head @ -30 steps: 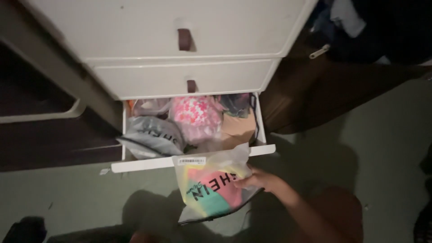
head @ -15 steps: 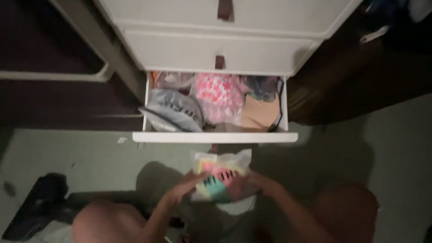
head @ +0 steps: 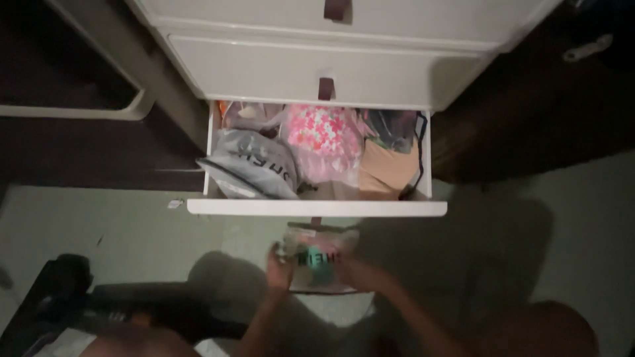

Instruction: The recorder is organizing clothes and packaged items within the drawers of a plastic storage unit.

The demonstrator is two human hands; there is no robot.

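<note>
— Where was the clear packet (head: 317, 259)?

— Just in front of the open drawer (head: 317, 207), low over the floor. Your left hand (head: 281, 268) gripped its left edge; your right hand (head: 357, 272) clasped its right side.

— And inside the drawer?

— A grey bag (head: 254, 168) beside a pink floral bundle (head: 324, 142).

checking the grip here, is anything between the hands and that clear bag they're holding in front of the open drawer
Nothing visible. The left hand and right hand both grip the bag directly, below the drawer front. The frame is dim and blurred, so fine detail is unclear.
</note>
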